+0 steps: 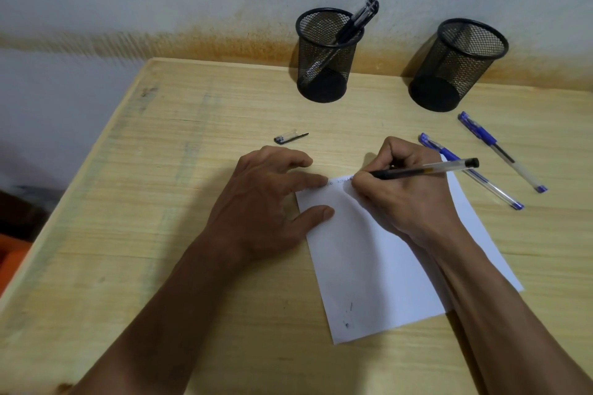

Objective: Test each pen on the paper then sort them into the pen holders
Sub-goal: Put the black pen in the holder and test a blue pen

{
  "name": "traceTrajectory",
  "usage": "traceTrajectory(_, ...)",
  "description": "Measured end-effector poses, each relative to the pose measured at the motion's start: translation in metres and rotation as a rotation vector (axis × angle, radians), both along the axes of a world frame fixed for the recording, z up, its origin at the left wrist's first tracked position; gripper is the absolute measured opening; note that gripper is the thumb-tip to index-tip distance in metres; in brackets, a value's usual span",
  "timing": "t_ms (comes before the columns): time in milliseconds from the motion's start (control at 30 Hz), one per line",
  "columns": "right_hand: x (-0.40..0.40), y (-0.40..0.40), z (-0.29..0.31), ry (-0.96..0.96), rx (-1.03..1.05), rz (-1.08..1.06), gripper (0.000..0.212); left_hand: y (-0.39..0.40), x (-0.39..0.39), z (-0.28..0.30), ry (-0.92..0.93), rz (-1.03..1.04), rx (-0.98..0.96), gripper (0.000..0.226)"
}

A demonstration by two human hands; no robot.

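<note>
My right hand (401,189) grips a black pen (423,169), its tip hidden behind my fingers at the paper's (369,266) top edge; the writing there is illegible. My left hand (269,199), fingers spread flat, presses the paper's corner. Two blue pens (502,151) lie right; holders (327,54) stand beyond.

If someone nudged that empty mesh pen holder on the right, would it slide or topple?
The right mesh pen holder looks light: thin wire mesh with nothing visible inside, so a low push would probably slide it across the smooth wooden table. It is taller than its base is wide, so a push near the rim might tip it. Tipped over, its round body would likely roll.
</note>
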State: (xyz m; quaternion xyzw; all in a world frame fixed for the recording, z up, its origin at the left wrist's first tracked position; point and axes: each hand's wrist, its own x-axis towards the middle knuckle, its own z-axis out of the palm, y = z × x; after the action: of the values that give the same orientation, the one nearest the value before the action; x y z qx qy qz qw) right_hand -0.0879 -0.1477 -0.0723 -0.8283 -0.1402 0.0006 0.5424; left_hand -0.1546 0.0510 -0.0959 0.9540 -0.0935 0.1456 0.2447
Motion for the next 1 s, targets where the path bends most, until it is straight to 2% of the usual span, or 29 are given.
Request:
traceTrajectory(233,0.000,-0.001,-0.002,0.031,0.007,-0.019,0.017,0.000,0.001,-0.002,-0.023,-0.003,0.010,0.046)
traceTrajectory(400,0.003,-0.004,0.009,0.249,0.421,-0.108,0.012,-0.001,0.001,-0.002,-0.053,-0.005,-0.016,0.044)
traceTrajectory(533,0.002,-0.009,0.018,0.351,0.625,-0.105,0.021,-0.002,0.002,-0.001,-0.075,0.011,0.004,0.044)
traceTrajectory(633,-0.003,-0.018,0.024,0.282,0.559,-0.125,0.009,-0.002,0.003,-0.001,-0.160,0.068,-0.068,0.040)
traceTrajectory(700,-0.011,-0.024,0.027,0.251,0.523,-0.125,0.011,-0.003,0.004,0.005,-0.181,0.215,-0.159,0.035)
traceTrajectory(833,-0.029,-0.035,0.034,0.292,0.492,-0.078,0.010,-0.006,0.015,0.015,-0.057,0.460,-0.134,0.036)
traceTrajectory(1000,-0.045,-0.051,0.039,0.367,0.526,-0.104,0.009,-0.009,0.032,0.021,0.045,0.520,-0.053,0.028)
